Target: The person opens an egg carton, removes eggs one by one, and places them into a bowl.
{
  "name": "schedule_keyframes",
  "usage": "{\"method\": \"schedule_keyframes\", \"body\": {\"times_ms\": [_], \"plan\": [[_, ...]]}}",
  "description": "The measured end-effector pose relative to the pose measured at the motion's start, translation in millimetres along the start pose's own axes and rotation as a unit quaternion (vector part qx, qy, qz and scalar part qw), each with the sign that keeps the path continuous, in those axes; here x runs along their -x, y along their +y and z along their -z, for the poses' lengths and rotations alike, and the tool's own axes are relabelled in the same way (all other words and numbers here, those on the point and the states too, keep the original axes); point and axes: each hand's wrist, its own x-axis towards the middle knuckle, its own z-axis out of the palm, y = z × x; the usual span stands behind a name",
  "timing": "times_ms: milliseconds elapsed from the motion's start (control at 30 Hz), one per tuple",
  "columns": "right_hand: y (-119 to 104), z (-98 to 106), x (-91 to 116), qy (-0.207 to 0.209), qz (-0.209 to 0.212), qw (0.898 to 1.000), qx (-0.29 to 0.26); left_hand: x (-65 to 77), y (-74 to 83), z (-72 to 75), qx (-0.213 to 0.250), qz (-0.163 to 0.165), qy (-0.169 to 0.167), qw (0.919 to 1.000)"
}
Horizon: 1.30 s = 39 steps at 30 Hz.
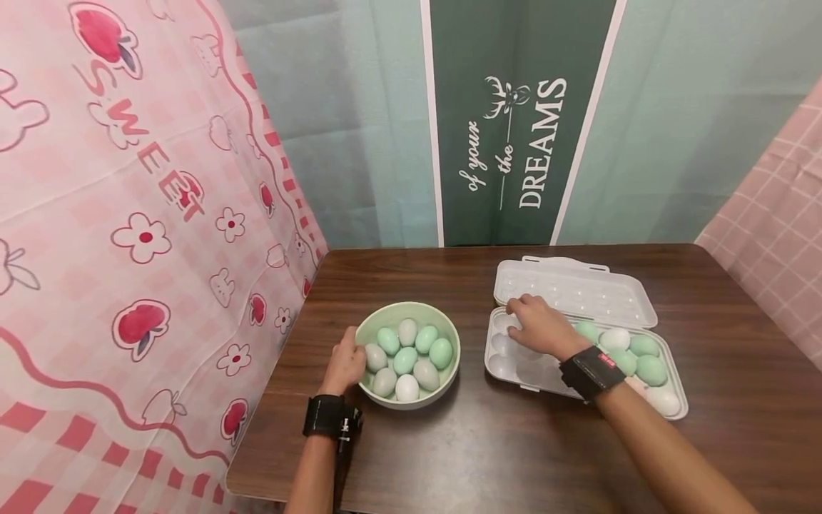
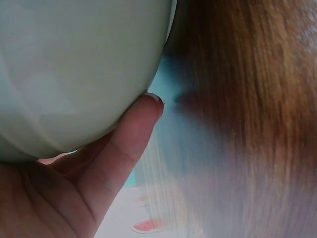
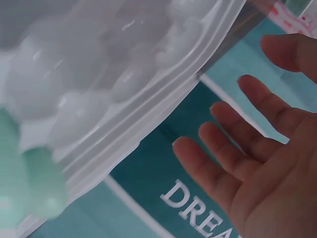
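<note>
Pretty sure this is mid-transfer, eggs [image 1: 405,360] going between bowl and carton. Left hand [image 1: 344,363] grips the smooth, round pale green bowl [image 1: 401,310], mint, grey and white eggs inside; right hand [image 1: 542,328] is spread wide, holding nothing, over bare cells of the shiny plastic egg carton [image 1: 503,368]. More eggs fill its right end. Next probably calls for a gentle pinch.
</note>
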Motion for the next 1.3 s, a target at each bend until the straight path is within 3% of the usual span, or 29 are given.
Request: {"method": "schedule_keyframes", "body": {"times_ms": [400,767,1300], "plan": [[51.8,15.3,20.3,-0.091,-0.091,0.992,0.014,1.6,1.6,0.0,0.005,0.006,-0.002,1.0000],[72.0,9.9,32.8,-0.087,-0.098,0.991,0.035,1.3,1.7,-0.6,0.002,-0.002,0.004,1.0000],[85.1,17.9,38.2,-0.100,-0.144,0.984,0.000,1.4,2.6,0.4,0.008,0.005,-0.001,1.0000]]}}
